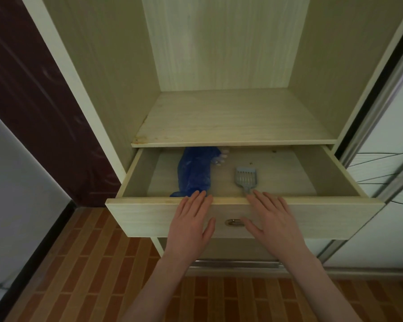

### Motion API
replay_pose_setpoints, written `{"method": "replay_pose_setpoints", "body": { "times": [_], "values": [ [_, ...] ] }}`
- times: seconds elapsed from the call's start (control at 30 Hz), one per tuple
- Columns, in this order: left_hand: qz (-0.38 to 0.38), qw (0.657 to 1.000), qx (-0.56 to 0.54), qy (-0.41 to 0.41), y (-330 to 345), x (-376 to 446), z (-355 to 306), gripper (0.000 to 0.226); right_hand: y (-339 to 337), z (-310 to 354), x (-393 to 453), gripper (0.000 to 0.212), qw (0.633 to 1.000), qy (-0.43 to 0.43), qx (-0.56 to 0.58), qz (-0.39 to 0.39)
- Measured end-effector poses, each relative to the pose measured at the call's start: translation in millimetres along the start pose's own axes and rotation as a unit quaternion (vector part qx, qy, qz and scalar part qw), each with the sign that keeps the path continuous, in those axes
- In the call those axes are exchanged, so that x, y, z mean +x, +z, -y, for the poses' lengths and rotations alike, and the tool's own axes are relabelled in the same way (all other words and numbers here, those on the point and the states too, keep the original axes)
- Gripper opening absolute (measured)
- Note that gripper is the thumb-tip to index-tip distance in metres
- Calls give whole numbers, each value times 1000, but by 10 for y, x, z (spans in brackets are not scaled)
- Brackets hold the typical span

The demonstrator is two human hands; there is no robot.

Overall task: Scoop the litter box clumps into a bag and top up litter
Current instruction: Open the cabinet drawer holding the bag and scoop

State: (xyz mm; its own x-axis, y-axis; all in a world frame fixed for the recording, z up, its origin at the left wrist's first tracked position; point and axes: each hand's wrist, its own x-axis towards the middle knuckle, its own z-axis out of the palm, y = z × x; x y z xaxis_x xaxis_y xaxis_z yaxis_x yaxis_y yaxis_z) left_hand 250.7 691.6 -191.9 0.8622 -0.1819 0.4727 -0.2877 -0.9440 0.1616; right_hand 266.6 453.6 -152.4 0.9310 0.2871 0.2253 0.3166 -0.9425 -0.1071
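The drawer (pixel 163 219) of a pale wood-grain wardrobe (pixel 107 66) stood pulled out beneath a bare shelf (pixel 233 122). Both hands lay flat against the drawer's front panel, palms to the wood, fingers straight and reaching up to its top edge.

Left hand (pixel 191 225): released, grasping nothing; its fingertips rested on the top edge of the panel, just in front of the lower end of the blue plastic bag (pixel 194 173).

Right hand (pixel 273 225): released, grasping nothing; its fingertips rested on the top edge of the panel, directly in front of the handle end of the litter scoop (pixel 244 180). The thumb lay just beside the small metal pull (pixel 234 222) set in the middle of the panel, between the two hands.

Drawer contents:
- The blue plastic bag lay crumpled, left of centre, running from the rear of the drawer to its front wall.
- The litter scoop, grey-blue and slotted, lay flat on the drawer floor right of the bag and apart from it, its slotted head toward the rear and its handle toward the front.
- A small pale object (pixel 222 156) lay at the rear, touching the bag's upper right side; it could not be identified.

A brown brick-pattern floor (pixel 91 263) lay below the drawer. A sliding door (pixel 386 159) with a metal frame stood at the right.
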Motion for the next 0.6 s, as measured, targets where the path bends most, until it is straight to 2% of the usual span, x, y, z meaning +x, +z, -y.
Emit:
{"method": "replay_pose_setpoints", "body": {
  "times": [0.47,0.6],
  "values": [
    [-41,999,-30,11,-307,-38,-46,35,-75,94,-245,67,1000,4,8,8],
    [-33,998,-58,-13,-326,40,32,29,-128,93,-220,69,1000,13,2,27]
  ]
}}
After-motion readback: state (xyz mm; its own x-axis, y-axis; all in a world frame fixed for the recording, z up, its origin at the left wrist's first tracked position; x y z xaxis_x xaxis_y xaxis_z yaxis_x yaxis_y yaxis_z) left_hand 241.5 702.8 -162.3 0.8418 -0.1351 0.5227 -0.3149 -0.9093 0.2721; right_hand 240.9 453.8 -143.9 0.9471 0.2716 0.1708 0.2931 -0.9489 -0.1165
